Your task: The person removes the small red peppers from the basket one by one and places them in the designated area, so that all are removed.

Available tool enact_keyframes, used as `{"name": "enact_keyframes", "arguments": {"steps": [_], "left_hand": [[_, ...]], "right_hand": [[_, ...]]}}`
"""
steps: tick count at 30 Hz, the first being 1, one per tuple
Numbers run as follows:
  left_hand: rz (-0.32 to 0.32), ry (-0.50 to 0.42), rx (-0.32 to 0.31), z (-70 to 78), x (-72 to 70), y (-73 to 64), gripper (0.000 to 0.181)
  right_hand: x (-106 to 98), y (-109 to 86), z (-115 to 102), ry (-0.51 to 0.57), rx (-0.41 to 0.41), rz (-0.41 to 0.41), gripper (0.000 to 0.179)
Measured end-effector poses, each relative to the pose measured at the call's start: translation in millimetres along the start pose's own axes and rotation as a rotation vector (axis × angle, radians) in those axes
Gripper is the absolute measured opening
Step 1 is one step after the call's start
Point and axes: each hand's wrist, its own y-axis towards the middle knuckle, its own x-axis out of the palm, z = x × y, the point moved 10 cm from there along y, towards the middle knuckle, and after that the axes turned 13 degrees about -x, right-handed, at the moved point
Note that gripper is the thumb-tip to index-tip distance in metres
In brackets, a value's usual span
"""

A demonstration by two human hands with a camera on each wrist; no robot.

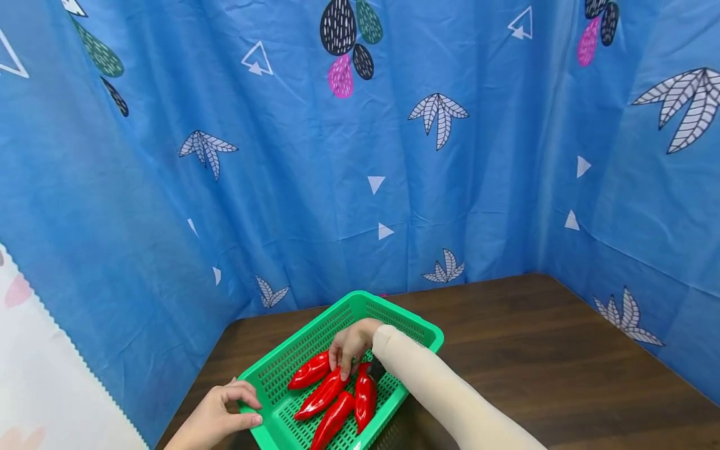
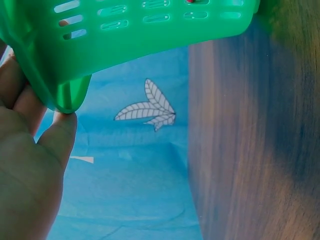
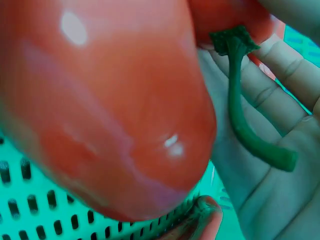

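Observation:
A green perforated plastic basket (image 1: pixel 264 369) holds several shiny red peppers. My left hand (image 1: pixel 216 412) pinches the basket's near-left rim between thumb and fingers; the left wrist view shows the thumb (image 2: pixel 60 137) against the rim's underside. My right hand (image 1: pixel 353 342) reaches down inside, its fingers round the upper end of a long red pepper (image 1: pixel 322 400). In the right wrist view a green stem (image 3: pixel 240 110) curves in front of the palm, and a large red pepper (image 3: pixel 115 100) fills the foreground. Other peppers lie beside the gripped one, including one (image 1: pixel 365 397) under the wrist.
The basket stands on a dark brown wooden table (image 1: pixel 506 350), towards its left side. Blue patterned curtain (image 1: pixel 315 187) hangs behind the table and along both sides. White cloth (image 1: pixel 45 375) hangs at far left.

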Motion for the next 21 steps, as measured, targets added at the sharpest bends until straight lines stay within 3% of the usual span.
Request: {"name": "enact_keyframes", "arguments": {"steps": [13,21], "left_hand": [[-0.023,-0.035,0.023,2.7,2.6,1.5,0.012],[0.003,-0.018,0.053,6.2,1.9,0.7,0.009]], "right_hand": [[3,-1.7,-5,0.015,-0.019,-0.018,0.018],[1,-0.4,-18,0.054,-0.075,0.007,0.018]]}}
